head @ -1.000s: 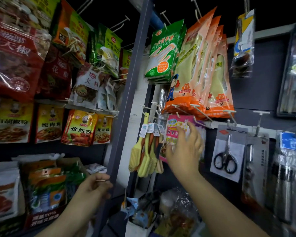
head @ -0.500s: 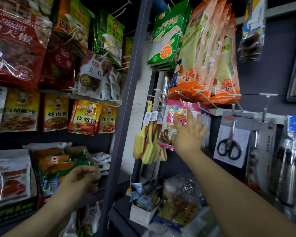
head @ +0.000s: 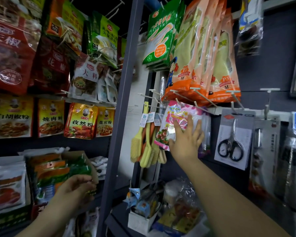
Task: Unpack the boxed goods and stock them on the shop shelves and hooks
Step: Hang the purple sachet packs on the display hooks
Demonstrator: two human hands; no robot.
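The right hand [head: 186,141], fingers spread, is pressing flat on the pink plastic packet [head: 173,120] hanging from a white hook [head: 197,105]. The left hand [head: 77,187] is curling loosely beside an open cardboard box [head: 79,155] holding orange-and-green packets [head: 53,170].

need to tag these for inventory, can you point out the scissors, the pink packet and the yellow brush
scissors [head: 231,147]: head view, on the black handle loops.
pink packet [head: 175,115]: head view, on its upper printed front.
yellow brush [head: 136,146]: head view, on the bristle head.

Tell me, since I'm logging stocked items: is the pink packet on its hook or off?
On: the pink packet hangs from a peg under the orange glove packs, the right hand flat against it.
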